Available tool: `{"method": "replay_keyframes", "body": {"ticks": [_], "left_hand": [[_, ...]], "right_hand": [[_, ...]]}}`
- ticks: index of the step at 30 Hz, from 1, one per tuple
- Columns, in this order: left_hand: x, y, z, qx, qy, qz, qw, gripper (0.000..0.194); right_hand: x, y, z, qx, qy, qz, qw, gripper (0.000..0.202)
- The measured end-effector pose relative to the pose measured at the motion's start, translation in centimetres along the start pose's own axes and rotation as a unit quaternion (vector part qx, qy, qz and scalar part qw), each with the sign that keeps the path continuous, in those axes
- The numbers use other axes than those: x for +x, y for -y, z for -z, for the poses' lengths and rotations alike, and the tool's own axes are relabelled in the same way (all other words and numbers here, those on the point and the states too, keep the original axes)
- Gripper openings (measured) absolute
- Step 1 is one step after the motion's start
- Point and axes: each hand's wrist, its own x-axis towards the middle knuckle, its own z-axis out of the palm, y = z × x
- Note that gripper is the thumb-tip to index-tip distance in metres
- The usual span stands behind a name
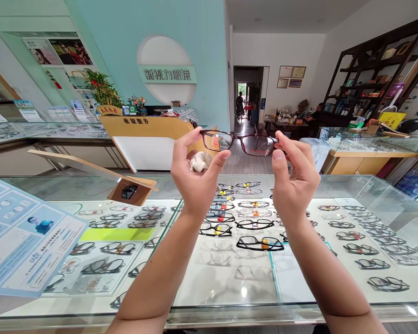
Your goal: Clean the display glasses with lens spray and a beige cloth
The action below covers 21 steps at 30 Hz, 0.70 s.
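Note:
Up in front of me, a pair of glasses [237, 137] with a dark reddish frame is held level between both hands. My left hand [198, 185] pinches its left end between thumb and fingers. At the other end, my right hand [295, 178] grips the frame near the hinge, thumb below and fingers curled. Faint red marking shows on the right lens. A white lumpy thing [198, 161] appears by the left palm; whether it is in the hand or behind it, I cannot tell. Below the hands, several glasses [260, 243] lie in rows inside the glass display counter [226, 283].
A blue-and-white printed leaflet [31, 236] stands at the left, near a tilted wooden-framed mirror or stand [130, 190]. Beyond are a yellow-and-white cashier desk [146, 144], another display counter [369, 150] and dark shelves [369, 69]. A person [240, 104] stands in the far doorway; another sits at the right.

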Motion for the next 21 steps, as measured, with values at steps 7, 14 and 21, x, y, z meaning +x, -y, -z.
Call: {"method": "replay_keyframes", "body": {"ticks": [7,14,21], "left_hand": [[0.1,-0.6,-0.3,0.022,0.004,-0.001,1.0,0.068],[-0.3,-1.1,-0.3,0.035,-0.004,-0.004,0.999,0.067],[-0.6,-0.8,-0.1,0.012,0.001,-0.02,1.0,0.065]], "right_hand": [[0.0,0.1,-0.1,0.027,-0.037,0.024,0.999,0.034],[0.5,0.5,0.1,0.053,-0.039,-0.04,0.997,0.021],[0.9,0.1,0.3,0.108,-0.02,-0.089,0.99,0.016]]}}
